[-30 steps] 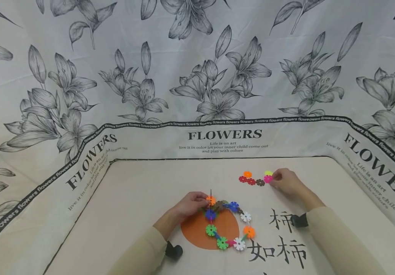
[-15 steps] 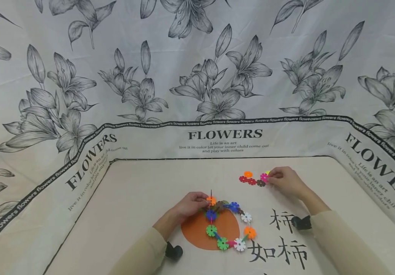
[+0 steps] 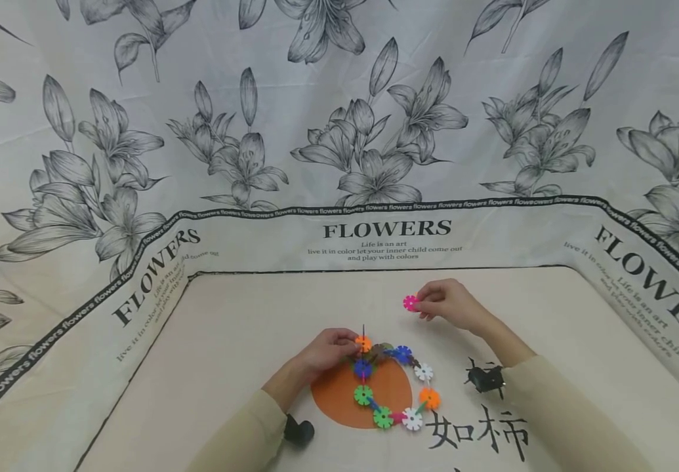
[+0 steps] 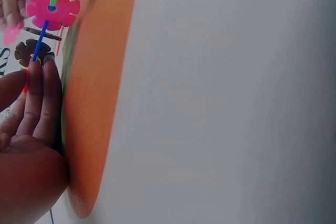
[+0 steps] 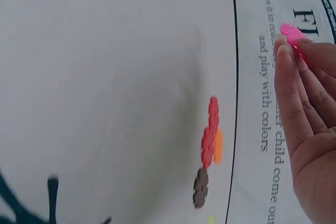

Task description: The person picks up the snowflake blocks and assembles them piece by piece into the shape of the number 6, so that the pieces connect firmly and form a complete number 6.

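Note:
My left hand [image 3: 329,349] pinches an orange snowflake disc [image 3: 364,344] on the near-left part of a ring of interlocked plastic discs. Green [image 3: 363,395], white, blue and brown discs make up the rest of the ring, slotted edge to edge. In the left wrist view, a blue disc [image 4: 40,40] and a pink disc [image 4: 52,6] of the chain rise beyond the fingertips. My right hand [image 3: 452,304] holds a loose pink disc [image 3: 410,303] between thumb and fingers, raised above the table, behind and right of the ring.
Loose red discs [image 5: 208,147], an orange disc [image 5: 218,147], a brown disc [image 5: 200,188] and a yellow one [image 5: 210,219] lie on the table; the right hand covers them in the head view. A printed cloth curtain [image 3: 386,239] borders the table's back.
The right hand has lifted the pink disc away from the loose pieces and carried it left. The left hand and ring have stayed in place.

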{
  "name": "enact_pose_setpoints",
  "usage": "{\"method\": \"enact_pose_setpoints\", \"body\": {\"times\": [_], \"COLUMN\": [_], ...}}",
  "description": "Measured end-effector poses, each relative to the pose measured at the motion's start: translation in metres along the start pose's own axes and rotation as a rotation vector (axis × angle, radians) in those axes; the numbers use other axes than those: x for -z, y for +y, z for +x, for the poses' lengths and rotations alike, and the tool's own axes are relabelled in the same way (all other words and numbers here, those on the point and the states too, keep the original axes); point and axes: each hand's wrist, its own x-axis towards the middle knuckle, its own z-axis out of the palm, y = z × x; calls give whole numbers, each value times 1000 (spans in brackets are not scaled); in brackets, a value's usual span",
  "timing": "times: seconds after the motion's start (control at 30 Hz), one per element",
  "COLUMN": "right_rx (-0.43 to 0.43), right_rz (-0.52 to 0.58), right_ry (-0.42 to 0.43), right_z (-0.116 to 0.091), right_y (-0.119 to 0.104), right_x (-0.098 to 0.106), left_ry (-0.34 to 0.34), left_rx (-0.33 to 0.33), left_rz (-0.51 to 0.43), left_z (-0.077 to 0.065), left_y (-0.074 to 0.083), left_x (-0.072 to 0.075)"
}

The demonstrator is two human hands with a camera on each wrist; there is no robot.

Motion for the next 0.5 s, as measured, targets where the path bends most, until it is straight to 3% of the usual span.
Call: {"method": "enact_pose_setpoints", "body": {"times": [0.23, 0.5], "right_rx": [79, 81], "right_rz": [64, 114], "right_ry": [-119, -191], "right_z": [22, 35], "right_y": [-25, -36], "right_x": [-31, -52], "left_ry": [8, -2], "left_rx": [13, 10], "left_rz": [-4, 0], "left_z": [2, 2], "left_y": [0, -1], "left_x": [1, 2]}}
